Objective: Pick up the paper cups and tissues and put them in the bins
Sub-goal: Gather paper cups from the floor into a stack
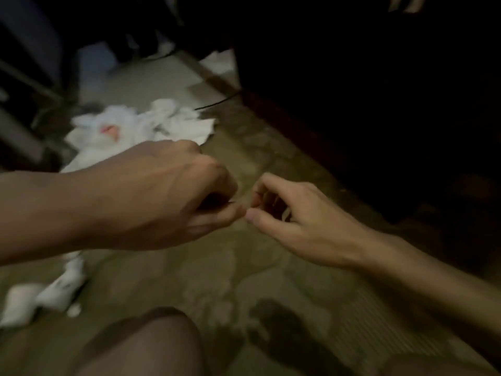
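Note:
A heap of crumpled white tissues (pixel 127 128) with a pink spot lies on the patterned carpet (pixel 244 267), partly hidden behind my left hand. More crumpled tissues (pixel 46 297) lie at the lower left, and another white piece (pixel 219 62) lies far back beside the dark furniture. My left hand (pixel 162 196) hovers mid-frame with its fingers curled into a fist, and I see nothing in it. My right hand (pixel 287 213) is just to its right, fingers loosely bent and thumb almost touching the left thumb, holding nothing I can see. The frame is dim and blurred, and no cup or bin shows.
Dark furniture (pixel 366 104) fills the right and top right. A thin black cable (pixel 217 103) runs from it onto the carpet. Metal chair or table legs (pixel 29 85) stand at the far left. My bare knee (pixel 143 346) is at the bottom edge.

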Available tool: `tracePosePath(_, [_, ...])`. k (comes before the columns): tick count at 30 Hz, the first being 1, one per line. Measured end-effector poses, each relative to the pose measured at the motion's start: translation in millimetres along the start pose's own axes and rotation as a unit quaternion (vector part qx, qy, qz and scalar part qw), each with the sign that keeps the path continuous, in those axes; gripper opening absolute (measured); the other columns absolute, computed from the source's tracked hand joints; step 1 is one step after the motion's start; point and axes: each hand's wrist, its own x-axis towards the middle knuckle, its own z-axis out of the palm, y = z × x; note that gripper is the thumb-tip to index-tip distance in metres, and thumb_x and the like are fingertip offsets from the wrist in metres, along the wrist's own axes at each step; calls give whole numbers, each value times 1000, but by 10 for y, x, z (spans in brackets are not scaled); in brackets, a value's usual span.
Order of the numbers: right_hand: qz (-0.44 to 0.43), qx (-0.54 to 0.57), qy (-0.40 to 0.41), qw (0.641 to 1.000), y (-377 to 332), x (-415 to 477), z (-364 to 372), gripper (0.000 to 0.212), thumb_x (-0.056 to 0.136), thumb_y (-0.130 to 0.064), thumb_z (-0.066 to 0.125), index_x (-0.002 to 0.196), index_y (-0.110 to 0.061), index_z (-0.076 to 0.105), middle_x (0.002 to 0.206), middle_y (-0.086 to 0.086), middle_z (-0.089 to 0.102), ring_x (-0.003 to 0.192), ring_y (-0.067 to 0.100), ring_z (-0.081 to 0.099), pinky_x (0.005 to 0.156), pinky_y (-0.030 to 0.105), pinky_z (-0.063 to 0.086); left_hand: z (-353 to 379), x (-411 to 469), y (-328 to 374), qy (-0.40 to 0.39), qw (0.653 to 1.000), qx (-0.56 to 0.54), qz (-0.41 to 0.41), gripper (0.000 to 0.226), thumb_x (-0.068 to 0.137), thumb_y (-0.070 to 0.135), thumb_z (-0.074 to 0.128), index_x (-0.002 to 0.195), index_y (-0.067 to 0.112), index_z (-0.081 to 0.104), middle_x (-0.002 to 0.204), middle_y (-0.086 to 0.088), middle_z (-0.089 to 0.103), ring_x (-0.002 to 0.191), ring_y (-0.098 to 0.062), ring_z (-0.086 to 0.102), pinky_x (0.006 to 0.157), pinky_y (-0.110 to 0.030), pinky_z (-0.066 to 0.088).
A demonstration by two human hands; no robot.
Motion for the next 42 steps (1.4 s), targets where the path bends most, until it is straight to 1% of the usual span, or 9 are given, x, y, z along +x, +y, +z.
tracePosePath(7, [-144,-14,-262,954,-1225,1105,1806,13,90,-44,59,94,-32,59,78,-15,64,76,-2,58,63,18,47,691,-2507,-870,53,935,-108,-335,49,90,65,40,62,25,50,65,19,56,58,-3,52,47,-24,30])
tracePosePath(13, [-141,13,-445,884,-2087,1092,3782,16,91,-43,61,106,-38,62,87,-19,63,81,-4,60,70,17,49,1921,-4456,-601,67,754,-276,-592,31,89,54,53,63,39,56,55,13,51,55,-7,47,57,-35,39])
tracePosePath(16, [-126,20,-519,845,-2299,890,4624,20,94,-37,59,114,-34,60,97,-14,63,87,0,60,75,22,51,2464,-5122,-370,108,659,-307,-678,40,88,50,57,57,25,55,50,10,50,52,-5,50,53,-31,39])
tracePosePath(22, [-104,-16,-580,808,-2601,479,5946,33,96,-32,58,128,-24,58,119,0,65,103,14,61,89,25,46,3195,-5953,-269,172,484,-263,-817,16,93,39,61,88,24,64,84,6,65,77,-10,62,66,-32,53])
tracePosePath(24, [-84,-8,-599,796,-2714,390,6241,38,99,-31,54,136,-23,53,128,2,62,112,16,59,95,25,44,3311,-6159,-329,172,450,-215,-849,14,94,34,61,97,21,62,99,-2,61,91,-18,59,79,-37,52])
tracePosePath(29, [-32,45,-620,783,-2908,250,6760,44,102,-29,48,146,-22,44,140,10,55,123,21,55,100,29,45,3526,-6465,-442,121,441,-104,-883,41,88,41,65,121,18,57,130,-14,51,123,-32,43,96,-44,36])
tracePosePath(33, [-22,52,-643,764,-2923,216,6953,48,103,-27,46,150,-24,36,144,8,50,124,22,55,103,35,47,3704,-6515,-466,62,429,-133,-891,83,82,52,70,148,22,29,153,-18,25,139,-39,28,109,-53,29])
tracePosePath(37, [-41,48,-632,773,-2866,294,6957,48,102,-24,48,149,-26,37,138,7,56,115,20,60,100,35,49,3803,-6659,-571,92,423,-137,-891,83,86,41,71,150,18,23,151,-19,31,136,-39,36,107,-54,34])
tracePosePath(42, [-66,26,-609,790,-2639,518,6801,50,101,-23,49,149,-27,36,131,4,58,116,16,56,96,27,45,3809,-6636,-767,84,441,-109,-887,70,81,29,77,138,16,38,132,-22,48,119,-43,48,93,-55,41])
